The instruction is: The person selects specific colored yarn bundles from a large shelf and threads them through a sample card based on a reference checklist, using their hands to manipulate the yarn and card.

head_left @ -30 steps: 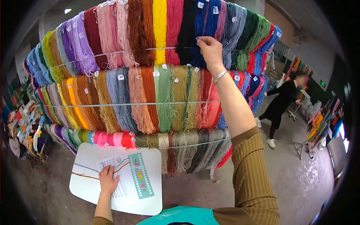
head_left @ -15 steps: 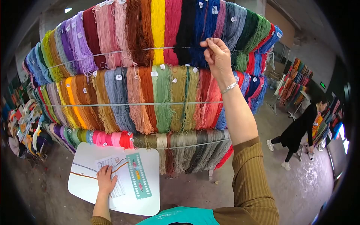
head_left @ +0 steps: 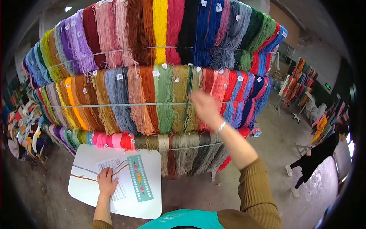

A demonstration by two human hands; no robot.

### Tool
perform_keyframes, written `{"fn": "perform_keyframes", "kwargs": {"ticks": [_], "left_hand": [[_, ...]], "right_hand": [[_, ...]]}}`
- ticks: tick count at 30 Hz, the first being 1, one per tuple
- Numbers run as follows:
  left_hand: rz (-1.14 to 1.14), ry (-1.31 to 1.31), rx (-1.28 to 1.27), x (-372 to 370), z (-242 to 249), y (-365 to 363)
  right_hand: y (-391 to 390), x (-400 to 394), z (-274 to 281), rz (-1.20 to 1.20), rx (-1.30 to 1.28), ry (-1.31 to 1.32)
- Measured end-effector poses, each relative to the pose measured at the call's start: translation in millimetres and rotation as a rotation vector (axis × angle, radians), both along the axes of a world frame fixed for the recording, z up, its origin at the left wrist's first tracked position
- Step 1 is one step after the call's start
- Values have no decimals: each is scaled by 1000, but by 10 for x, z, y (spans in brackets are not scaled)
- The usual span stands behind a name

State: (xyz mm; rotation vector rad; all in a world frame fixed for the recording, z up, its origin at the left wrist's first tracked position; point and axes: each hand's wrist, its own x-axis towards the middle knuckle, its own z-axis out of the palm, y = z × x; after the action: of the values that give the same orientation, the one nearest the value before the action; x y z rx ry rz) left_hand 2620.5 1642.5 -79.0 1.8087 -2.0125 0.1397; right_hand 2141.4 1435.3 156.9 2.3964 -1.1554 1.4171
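Note:
My left hand point(head_left: 107, 182) lies with its fingers stretched out on a printed sheet point(head_left: 119, 189), across the strands on the white board point(head_left: 85, 194). Under and beside its fingers run a brown strand point(head_left: 84, 178) and a grey-blue strand point(head_left: 84, 168). Just right of it lies a green card point(head_left: 140, 179) with a flower pattern and white holes along its edges. My right hand point(head_left: 206, 110) is blurred in front of the middle row of yarn, near an olive skein point(head_left: 180, 114) and red skeins point(head_left: 207, 82). Whether it holds a thread cannot be made out.
Tagged skeins hang in rows, with black point(head_left: 188, 34), dark blue point(head_left: 207, 38) and yellow point(head_left: 160, 30) ones on top. Metal bars point(head_left: 152, 104) cross them. At right a person in black point(head_left: 320, 152) stands near another yarn rack point(head_left: 301, 82). Piled yarn point(head_left: 24, 129) lies at left.
My right hand has dropped from the dark blue skeins in the top row to the middle row, moving down and slightly left. My left hand stays put. The person at right has shifted.

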Motion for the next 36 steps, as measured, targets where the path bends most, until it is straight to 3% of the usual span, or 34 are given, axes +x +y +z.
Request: {"fn": "perform_keyframes", "kwargs": {"ticks": [1,3,5,6,7,8,10,11,13,14,15,16,17,18,19,20,21,22,23,24,26,29,31,36], "left_hand": [[1,0,3,4,-6,0],[2,21,18,7,-7,0],[5,17,25,12,-7,-9],[4,13,30,10,-11,-12],[3,12,36,7,-12,-19],[11,3,41,6,-15,-24],[18,-11,56,30,-28,-46],[12,2,76,63,-45,-69],[1,10,83,70,33,-102],[15,44,150,86,95,-184],[33,78,228,96,160,-269],[32,18,109,-17,268,-328],[30,-43,-9,-219,373,-417],[-66,-10,-75,-461,519,-502],[-153,114,-43,-732,608,-564],[-277,294,-30,-1014,642,-596],[-332,474,164,-1372,810,-567],[-417,602,257,-1656,801,-570],[-623,688,256,-1965,838,-573],[-756,694,259,-2241,885,-569],[-808,958,609,-2799,957,-494],[-817,1067,813,-3010,1077,-512],[-766,950,888,-2939,1051,-588],[-663,737,714,-2767,1185,-604]], "right_hand": [[130,-15,-463,7,-52,83],[508,-123,-1469,-75,300,303],[1144,-293,-2484,-46,415,399],[1550,-449,-3123,-106,636,475],[1969,-744,-3788,-21,809,623],[2420,-1004,-4502,-34,1181,794],[3443,-1501,-4668,-15,1556,914],[3565,-1596,-4760,-6,1568,909],[3931,-1670,-4857,-7,2224,902],[4138,-2018,-5670,-49,1777,851],[4113,-2027,-5659,61,1495,724],[3821,-2032,-5756,157,1507,691],[3426,-1694,-4776,-22,1403,622],[3146,-1765,-4972,201,817,695],[2746,-1392,-4034,146,1101,151],[2459,-1225,-3803,164,1024,129],[2267,-906,-3056,139,1080,-112],[2091,-762,-2743,218,1179,-310],[1979,-605,-2330,149,1245,-315],[1886,-512,-2091,227,1224,-409],[1859,-310,-1379,264,1237,-441],[1879,-257,-1162,341,1149,-549],[1895,-345,-1165,312,1159,-610],[1862,-528,-1376,221,1205,-699]]}}
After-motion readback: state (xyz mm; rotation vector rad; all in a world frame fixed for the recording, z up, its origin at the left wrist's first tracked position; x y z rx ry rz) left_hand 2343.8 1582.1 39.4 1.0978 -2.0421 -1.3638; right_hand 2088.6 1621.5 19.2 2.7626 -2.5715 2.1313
